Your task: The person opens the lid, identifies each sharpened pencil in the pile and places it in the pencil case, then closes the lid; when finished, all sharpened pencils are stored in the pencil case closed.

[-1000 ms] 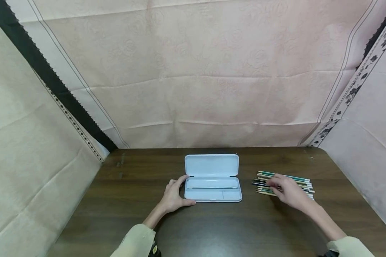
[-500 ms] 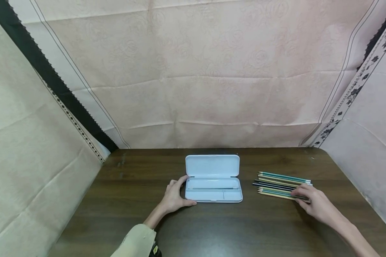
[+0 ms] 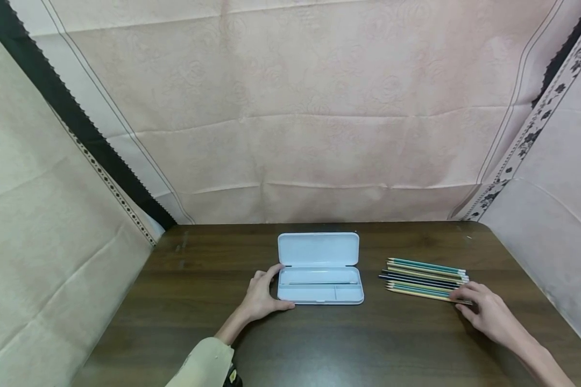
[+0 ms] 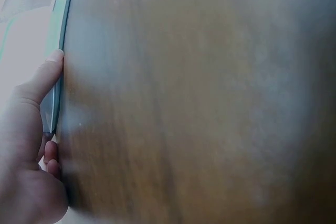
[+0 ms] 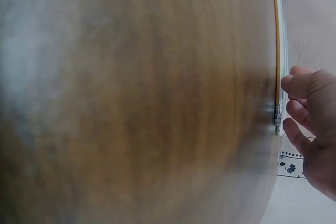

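Observation:
A light blue pencil case [image 3: 318, 250] lies open, its lid folded back. My left hand [image 3: 261, 294] grips its left end, thumb on the front edge and fingers at the back. In the left wrist view, the thumb of that hand [image 4: 31, 108] lies along the case's edge [image 4: 62, 24]. On the right, several green, yellowish and black pencils [image 3: 421, 277] lie side by side, points to the left. My right hand [image 3: 486, 314] is at the eraser ends of the nearest ones. In the right wrist view, its loosely bent fingers are beside a yellow pencil [image 5: 277, 51].
Everything stands on a dark brown wooden table [image 3: 339, 349]. A pale cloth [image 3: 319, 134] hangs behind the table and along both sides. A thin rod-like piece [image 3: 321, 283] spans the inside of the case, above a divided front section.
My right hand has slid from the middle of the pencils to their right ends, leaving more of the row in sight. The left hand has stayed on the case.

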`<state>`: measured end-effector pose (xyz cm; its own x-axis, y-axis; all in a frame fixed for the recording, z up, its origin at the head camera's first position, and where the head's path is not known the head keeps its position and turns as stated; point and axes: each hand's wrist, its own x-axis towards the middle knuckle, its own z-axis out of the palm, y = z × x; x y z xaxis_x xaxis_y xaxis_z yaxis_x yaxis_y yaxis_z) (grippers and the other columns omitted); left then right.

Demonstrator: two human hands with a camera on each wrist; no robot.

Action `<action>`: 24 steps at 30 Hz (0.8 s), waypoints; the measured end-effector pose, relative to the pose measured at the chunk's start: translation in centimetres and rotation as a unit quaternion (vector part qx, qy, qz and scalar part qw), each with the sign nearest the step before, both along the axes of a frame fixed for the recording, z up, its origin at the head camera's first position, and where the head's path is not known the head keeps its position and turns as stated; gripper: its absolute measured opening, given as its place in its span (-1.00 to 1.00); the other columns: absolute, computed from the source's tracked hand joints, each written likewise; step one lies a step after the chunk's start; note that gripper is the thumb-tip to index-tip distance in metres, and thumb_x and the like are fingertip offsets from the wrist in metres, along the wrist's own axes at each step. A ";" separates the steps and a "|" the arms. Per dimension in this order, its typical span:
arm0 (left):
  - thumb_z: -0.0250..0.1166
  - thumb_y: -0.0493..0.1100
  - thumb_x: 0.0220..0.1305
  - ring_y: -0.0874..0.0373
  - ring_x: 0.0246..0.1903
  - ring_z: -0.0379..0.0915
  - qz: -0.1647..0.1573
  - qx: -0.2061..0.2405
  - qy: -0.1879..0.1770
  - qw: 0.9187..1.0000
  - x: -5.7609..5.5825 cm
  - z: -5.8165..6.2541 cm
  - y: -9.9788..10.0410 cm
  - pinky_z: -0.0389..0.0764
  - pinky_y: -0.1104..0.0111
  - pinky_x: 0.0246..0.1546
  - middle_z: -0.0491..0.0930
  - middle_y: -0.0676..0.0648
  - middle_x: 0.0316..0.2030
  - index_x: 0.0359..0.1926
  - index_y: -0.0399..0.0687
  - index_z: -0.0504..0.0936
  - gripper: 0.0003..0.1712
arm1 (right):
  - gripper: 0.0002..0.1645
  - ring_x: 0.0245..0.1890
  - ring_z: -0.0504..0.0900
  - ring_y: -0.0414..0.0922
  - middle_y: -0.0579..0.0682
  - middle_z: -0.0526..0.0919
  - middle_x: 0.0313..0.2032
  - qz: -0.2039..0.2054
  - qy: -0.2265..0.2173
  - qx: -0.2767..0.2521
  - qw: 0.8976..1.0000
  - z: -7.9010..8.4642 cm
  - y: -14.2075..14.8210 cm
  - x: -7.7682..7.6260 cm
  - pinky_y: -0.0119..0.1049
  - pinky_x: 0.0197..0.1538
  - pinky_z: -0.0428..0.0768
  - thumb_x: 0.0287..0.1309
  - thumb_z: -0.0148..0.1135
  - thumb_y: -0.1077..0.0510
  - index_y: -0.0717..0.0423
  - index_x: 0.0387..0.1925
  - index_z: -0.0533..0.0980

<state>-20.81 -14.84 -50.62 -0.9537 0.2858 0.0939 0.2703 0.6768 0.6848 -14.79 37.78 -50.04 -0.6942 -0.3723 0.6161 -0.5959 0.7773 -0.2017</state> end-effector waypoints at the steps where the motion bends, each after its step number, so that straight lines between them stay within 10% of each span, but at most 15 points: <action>1: 0.63 0.23 -0.14 -0.07 0.08 0.24 0.000 0.000 0.000 1.000 0.0 0.0 0.0 0.42 -0.01 -0.07 0.42 -0.15 0.09 0.43 0.11 0.32 0.11 | -0.40 -0.28 0.54 -0.18 -0.14 0.60 -0.29 -0.002 -0.002 -0.001 1.000 -0.1 0.0 0.0 -0.58 -0.14 0.35 -0.53 0.58 0.54 -0.03 -0.36 0.66; 24: 0.63 0.24 -0.16 -0.07 0.08 0.25 -0.003 0.004 0.007 1.000 0.0 0.0 -0.1 0.41 -0.02 -0.05 0.43 -0.14 0.09 0.42 0.10 0.33 0.13 | -0.45 -0.35 0.55 -0.17 -0.19 0.58 -0.34 -0.021 -0.009 0.041 0.999 -0.3 0.4 -0.4 -0.44 -0.27 0.41 -0.45 0.58 0.51 -0.07 -0.38 0.65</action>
